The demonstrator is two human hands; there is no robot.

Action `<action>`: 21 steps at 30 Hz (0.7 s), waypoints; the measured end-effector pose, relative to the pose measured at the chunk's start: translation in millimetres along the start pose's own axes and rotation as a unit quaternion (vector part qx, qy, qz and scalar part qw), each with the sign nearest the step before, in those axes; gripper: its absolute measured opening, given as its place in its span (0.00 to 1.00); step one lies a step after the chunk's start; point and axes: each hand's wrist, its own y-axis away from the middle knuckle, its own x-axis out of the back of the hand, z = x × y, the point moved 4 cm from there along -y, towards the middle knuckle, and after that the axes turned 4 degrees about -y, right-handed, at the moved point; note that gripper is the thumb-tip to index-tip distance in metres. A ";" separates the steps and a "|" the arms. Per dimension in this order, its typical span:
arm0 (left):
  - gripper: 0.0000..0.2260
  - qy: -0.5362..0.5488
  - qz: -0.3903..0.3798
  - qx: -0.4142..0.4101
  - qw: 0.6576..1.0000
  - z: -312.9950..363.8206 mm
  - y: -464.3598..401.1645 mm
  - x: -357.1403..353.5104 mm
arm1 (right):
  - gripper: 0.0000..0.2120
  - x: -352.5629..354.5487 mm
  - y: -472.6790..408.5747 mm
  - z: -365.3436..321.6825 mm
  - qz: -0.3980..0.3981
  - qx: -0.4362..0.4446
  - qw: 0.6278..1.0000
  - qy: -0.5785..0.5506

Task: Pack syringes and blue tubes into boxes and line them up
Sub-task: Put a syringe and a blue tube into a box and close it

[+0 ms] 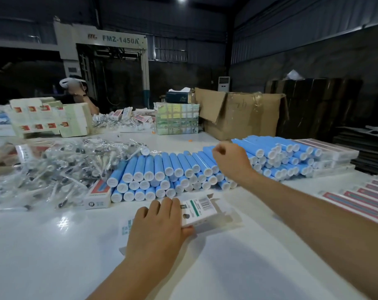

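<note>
Left hand (155, 226) down on the small white box (200, 210), fingers laid over its top and thumb tucked under the near edge, pinching it and holding it on the table (54, 256). Open flap at the far right end of the box, ready for filling. Probably thin card: very light, easy to squash, likely to slide on the shiny top, so best held by the edges and not pressed hard in the middle. Right hand (231, 159) out over the blue tubes (162, 169), fingers curled with the back of the hand facing up; cannot tell if pinching a tube or holding nothing. Tubes stacked in rows just behind the box, white caps pointing this way. Look hard, smooth and round, so likely to roll and to bring the pile down if pulled from low in it. Better to take one off the top row, round its middle, between thumb and fingers. To the left of the tubes, a heap of syringes (64, 169) in clear crinkly bags, probably slippery and tangled; pick one bag at a time. A red and white box (98, 197) touching the tube stack on the left. Filled boxes (361, 198) lined up at the far right. Farther back, a brown carton (244, 113) and another person (79, 92) at the far end.
</note>
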 end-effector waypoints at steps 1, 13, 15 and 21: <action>0.31 0.003 -0.003 -0.001 1.000 0.1 -0.7 -0.3 | 0.09 -0.8 -18.5 -3.4 -0.005 0.014 0.999 0.053; 0.28 0.033 -0.049 0.001 0.998 -5.0 -6.5 -8.0 | 0.15 -60.8 -99.1 10.1 -0.172 -0.004 0.892 0.417; 0.28 0.032 -0.054 -0.002 0.998 -4.3 -7.0 -8.5 | 0.14 -63.3 -98.5 6.1 -0.177 0.003 0.884 0.433; 0.28 0.033 -0.042 0.000 0.999 -5.7 -5.5 -6.5 | 0.08 -60.8 -83.4 -5.2 -0.195 0.022 0.874 0.443</action>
